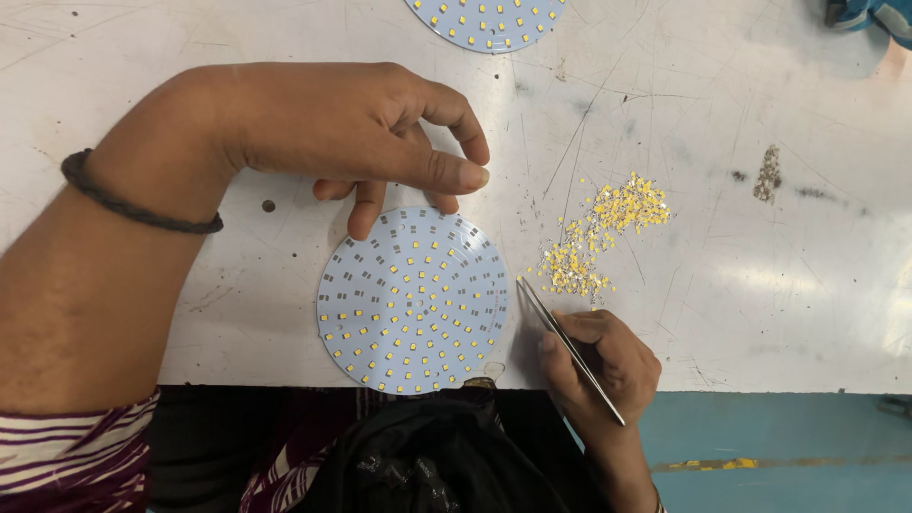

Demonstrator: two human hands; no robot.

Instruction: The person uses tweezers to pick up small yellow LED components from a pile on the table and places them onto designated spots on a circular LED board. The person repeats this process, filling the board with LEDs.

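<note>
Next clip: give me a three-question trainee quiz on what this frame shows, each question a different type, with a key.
1. True or false: the left hand rests its fingertips on the upper edge of the round board.
2. Which tool is in the right hand? A) tweezers B) screwdriver C) brush
3. Fill in: the loose pile of small yellow chips lies on the table to the ____ of the round board.

Key
1. True: a finger touches the board's top rim.
2. A: the tweezers point toward the board's right edge.
3. Right, just above the right hand. A second board shows partly at the top edge.
</note>
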